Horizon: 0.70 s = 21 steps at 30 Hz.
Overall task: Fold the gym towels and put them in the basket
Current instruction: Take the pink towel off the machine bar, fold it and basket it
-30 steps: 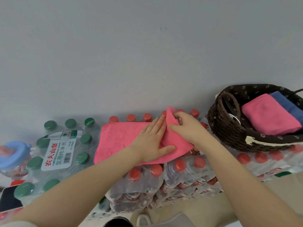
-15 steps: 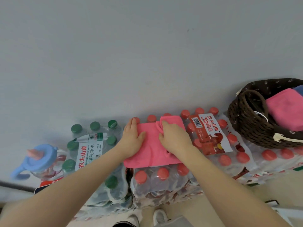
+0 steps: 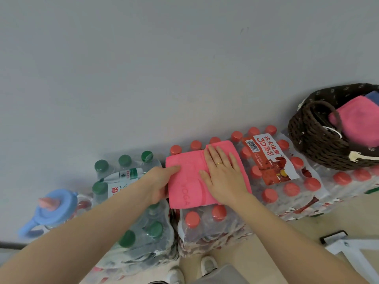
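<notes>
One pink towel [image 3: 190, 181], folded to a rough rectangle, lies on top of shrink-wrapped red-cap bottles [image 3: 287, 181], which serve as the work surface against a plain grey wall [image 3: 164, 68]. Raised letters reading "YOGA" run along the towel's near half. The right hand [image 3: 223, 175] lies flat on the towel's right part, fingers straight and spread, a gold ring on one finger. The left hand [image 3: 159, 186] is at the towel's left edge, thumb on top of the cloth; its fingers are hidden beyond the edge, so whether they curl under and pinch it cannot be told.

Just right of the towel, the pack's red label [image 3: 268, 158] bears Chinese characters, "30" and a barcode. To the left stand green-cap bottles [image 3: 127, 185] with a white-and-green label, and beyond them a blue-lidded cup [image 3: 55, 208]. At far right, a dark woven basket [image 3: 313, 136] sits on the packs, holding a folded pink towel [image 3: 361, 121] and a blue one [image 3: 372, 97]. Below are a beige floor and white shoes.
</notes>
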Motion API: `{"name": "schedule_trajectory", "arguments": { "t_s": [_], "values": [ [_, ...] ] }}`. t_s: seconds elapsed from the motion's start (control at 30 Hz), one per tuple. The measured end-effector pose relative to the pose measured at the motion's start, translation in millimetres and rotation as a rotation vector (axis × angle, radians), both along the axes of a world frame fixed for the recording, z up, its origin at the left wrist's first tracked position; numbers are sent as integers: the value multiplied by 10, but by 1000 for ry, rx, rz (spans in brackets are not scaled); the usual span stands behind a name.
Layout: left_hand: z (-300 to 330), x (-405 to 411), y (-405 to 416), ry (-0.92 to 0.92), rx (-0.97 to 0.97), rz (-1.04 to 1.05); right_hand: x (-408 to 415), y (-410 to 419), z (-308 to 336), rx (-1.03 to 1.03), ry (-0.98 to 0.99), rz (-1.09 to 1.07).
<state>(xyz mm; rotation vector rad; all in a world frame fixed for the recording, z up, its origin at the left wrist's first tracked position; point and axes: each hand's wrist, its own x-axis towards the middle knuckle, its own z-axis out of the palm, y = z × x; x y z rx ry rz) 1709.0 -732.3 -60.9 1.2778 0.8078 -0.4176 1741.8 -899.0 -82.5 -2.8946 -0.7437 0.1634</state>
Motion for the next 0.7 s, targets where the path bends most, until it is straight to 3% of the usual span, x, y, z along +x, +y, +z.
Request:
{"name": "schedule_trajectory", "arguments": {
  "t_s": [0.13,0.23,0.3,0.4,0.47,0.6,0.7],
  "values": [
    [-5,-68,52,14,-101,-6,63,53,12,-67,56,-5],
    [22,-45,34,-149,-107,37,16,83,-2,-81,42,-93],
    [66,0,-37,-257,-52,46,-45,129,10,-78,-83,-170],
    [179,89,-237,-394,-32,28,-64,116,11,48,-130,-118],
    [261,158,-395,-456,-36,-6,-5,10,100,322,58,-110],
    [318,313,-702,-495,-45,-87,104,-262,346,1093,757,-330],
    [270,362,-902,-483,6,-187,129,-381,403,1295,955,-480]
  ]
}}
